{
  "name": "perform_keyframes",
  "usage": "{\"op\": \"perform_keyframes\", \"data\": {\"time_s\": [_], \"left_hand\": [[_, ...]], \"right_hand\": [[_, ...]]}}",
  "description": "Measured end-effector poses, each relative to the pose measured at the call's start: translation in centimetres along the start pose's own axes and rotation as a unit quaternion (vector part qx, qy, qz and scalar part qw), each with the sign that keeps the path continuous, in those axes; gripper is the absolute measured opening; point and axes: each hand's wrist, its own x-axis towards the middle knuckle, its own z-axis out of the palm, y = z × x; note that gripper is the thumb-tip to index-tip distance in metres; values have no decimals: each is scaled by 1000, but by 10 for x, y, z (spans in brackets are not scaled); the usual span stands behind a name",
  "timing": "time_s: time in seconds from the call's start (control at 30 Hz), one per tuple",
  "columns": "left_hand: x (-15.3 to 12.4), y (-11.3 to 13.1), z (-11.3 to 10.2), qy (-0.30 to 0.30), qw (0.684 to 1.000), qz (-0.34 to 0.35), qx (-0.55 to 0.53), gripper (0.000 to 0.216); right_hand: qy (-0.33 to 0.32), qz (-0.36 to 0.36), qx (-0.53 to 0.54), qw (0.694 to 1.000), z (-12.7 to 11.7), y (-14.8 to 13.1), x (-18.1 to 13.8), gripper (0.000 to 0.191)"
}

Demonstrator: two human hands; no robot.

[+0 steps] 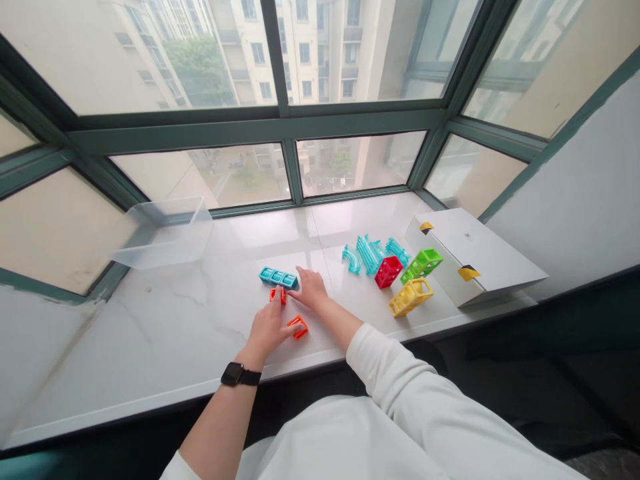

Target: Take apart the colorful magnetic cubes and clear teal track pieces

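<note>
While I watched from afar, both hands worked at small blocks on the white marble sill (150, 347).
The left hand (269, 327) lay with its fingers over a small orange plastic frame block (279, 294); the view was too poor for me to tell whether it pinched that block or merely rested on it. A second orange frame block (299, 327) sat just beside its thumb. The right hand (311, 288) was spread flat, fingertips touching the end of a long teal three-cell block (277, 277). Well apart to the right lay teal curved track pieces (369, 253), a red cube frame (389, 271), a green frame block (423, 264) and a yellow frame block (411, 297).
</note>
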Motion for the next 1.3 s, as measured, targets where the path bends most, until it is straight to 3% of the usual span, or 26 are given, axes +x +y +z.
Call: {"op": "perform_keyframes", "data": {"time_s": [0.13,0.23,0.47,0.6,0.73,1.0,1.3], "left_hand": [[-3,-3,-4,1,1000,-12,-11,120],[-6,-7,-4,12,1000,-15,-21,118],[-1,-5,-1,23,999,-32,5,117],[6,-2,0,24,999,-7,30,110],[10,-1,3,9,998,42,47,96],[6,7,3,-6,994,74,80,76],[1,7,14,11,992,57,110,70]], "right_hand": [[-58,-37,-38,997,7,-16,26,51],[-55,-36,-39,997,2,-11,25,39],[30,58,-38,997,-42,51,-45,43],[11,25,-10,1000,-59,69,-76,53],[-53,-35,3,998,-61,61,-74,56],[-151,-125,25,980,-49,39,-48,55],[-44,-33,15,998,-38,31,-58,45]]}}
